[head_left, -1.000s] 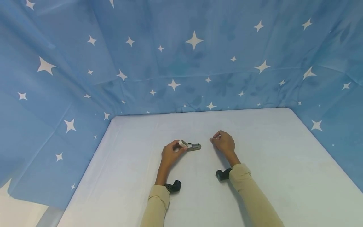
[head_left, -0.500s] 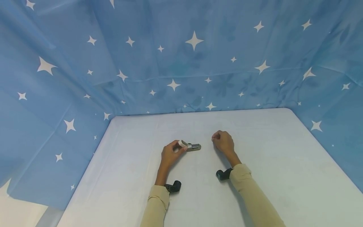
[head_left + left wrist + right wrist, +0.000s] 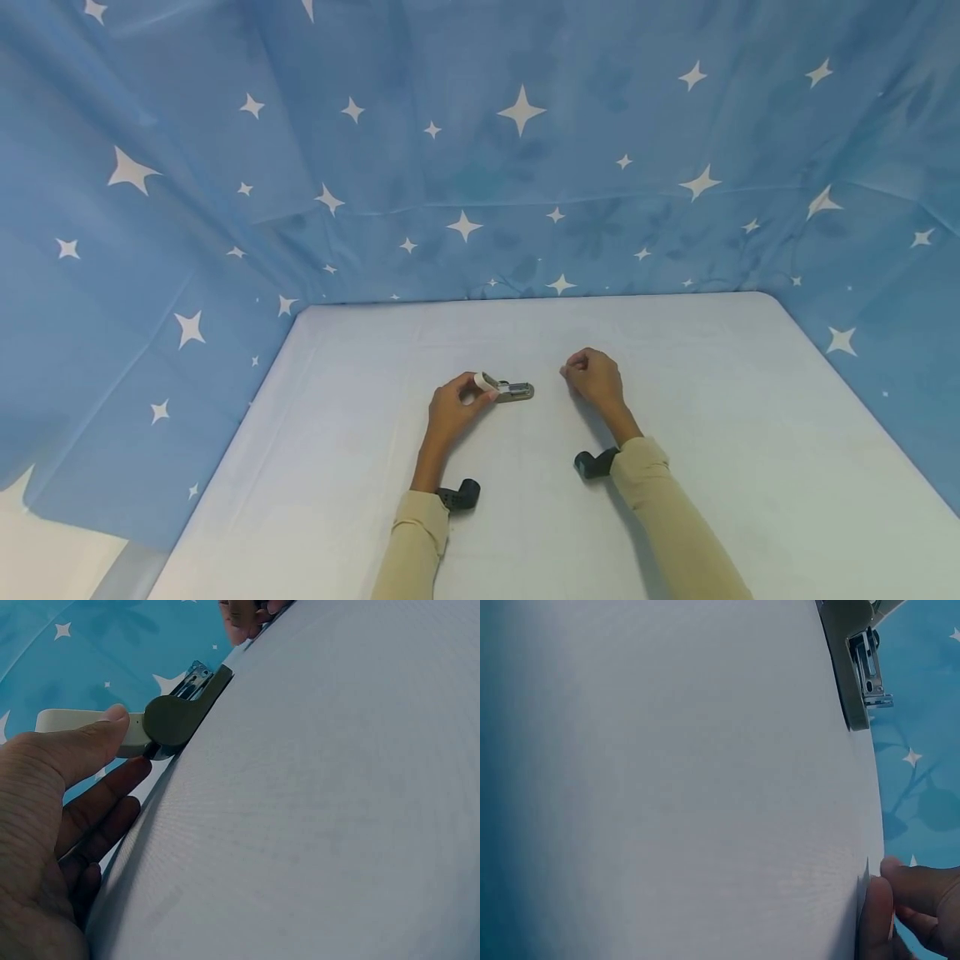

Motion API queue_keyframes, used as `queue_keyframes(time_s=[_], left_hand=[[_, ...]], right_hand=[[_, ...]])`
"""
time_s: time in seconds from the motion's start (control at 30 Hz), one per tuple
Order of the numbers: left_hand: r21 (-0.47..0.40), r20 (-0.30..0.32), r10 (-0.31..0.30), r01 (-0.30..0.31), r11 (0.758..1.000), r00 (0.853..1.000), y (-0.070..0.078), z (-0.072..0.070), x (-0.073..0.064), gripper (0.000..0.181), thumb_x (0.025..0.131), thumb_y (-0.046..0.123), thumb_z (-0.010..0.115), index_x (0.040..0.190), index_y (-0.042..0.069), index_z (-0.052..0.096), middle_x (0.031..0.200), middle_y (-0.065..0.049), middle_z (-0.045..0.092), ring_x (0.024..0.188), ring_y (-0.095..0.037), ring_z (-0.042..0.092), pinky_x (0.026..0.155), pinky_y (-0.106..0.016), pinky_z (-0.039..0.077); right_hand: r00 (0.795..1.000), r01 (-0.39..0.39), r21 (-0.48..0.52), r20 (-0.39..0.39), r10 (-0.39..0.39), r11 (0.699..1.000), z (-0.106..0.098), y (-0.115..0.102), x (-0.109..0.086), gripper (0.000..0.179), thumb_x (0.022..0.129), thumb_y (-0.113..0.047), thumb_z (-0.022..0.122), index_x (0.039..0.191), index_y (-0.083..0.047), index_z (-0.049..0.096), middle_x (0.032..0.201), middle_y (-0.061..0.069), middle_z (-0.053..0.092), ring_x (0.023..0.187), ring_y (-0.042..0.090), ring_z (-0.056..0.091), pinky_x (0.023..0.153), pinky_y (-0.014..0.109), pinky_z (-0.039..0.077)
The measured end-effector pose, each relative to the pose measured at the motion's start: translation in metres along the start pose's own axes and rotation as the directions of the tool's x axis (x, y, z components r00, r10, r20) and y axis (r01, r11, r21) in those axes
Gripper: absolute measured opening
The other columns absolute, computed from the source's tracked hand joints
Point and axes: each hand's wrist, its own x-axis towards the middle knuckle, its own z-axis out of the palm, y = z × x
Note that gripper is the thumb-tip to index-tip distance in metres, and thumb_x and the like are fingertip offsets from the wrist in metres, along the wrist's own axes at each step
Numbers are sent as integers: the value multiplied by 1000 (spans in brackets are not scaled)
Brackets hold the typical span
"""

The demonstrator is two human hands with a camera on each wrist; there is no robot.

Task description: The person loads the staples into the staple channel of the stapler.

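A stapler [image 3: 517,396] lies on the white table with its pale top cover [image 3: 71,722] swung far back. My left hand [image 3: 447,408] grips that cover, thumb on the near side in the left wrist view and fingers beneath. The bared metal staple channel [image 3: 868,671] points toward my right hand [image 3: 597,381], which sits a short way right of the stapler. Thumb and fingertips of the right hand meet low over the table. A thin grey strip [image 3: 867,874] juts from between them in the right wrist view; most of it is hidden by the fingers.
The white table [image 3: 360,467] reaches a rounded far edge, with a blue star-patterned curtain [image 3: 450,167] behind it and along both sides. Dark wrist cameras [image 3: 461,496] are strapped below each hand, beside the tan sleeves [image 3: 416,533].
The right fingertips have drawn slightly in, away from the stapler. My left hand and the stapler hold their place, and the head view has shifted a little.
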Motion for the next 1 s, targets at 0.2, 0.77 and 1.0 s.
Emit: queue_keyframes(time_s=[0.2,0.77,1.0], left_hand=[[8,-9,5,-5,1000,1000,0,-2,0,33,74,50,67,97,26,65,91,11,67,89,-8,60,81,-35,45],[14,-16,27,-27,1000,1000,0,-2,0,32,75,47,68,97,24,65,90,10,66,85,-8,60,79,-34,46],[16,-9,22,-22,1000,1000,2,-2,0,32,75,46,68,97,23,65,91,9,67,86,-8,60,79,-34,46]], right_hand=[[998,-52,215,45,44,975,-3,-1,0,15,84,-13,59,97,-5,57,88,11,58,69,20,60,44,17,46],[992,-115,358,95,86,927,-7,6,-2,20,84,-13,62,100,-2,57,92,15,64,77,18,66,55,24,52],[988,-140,402,120,99,905,-8,9,-2,24,84,-11,62,104,0,56,91,16,64,70,16,66,60,28,53]])
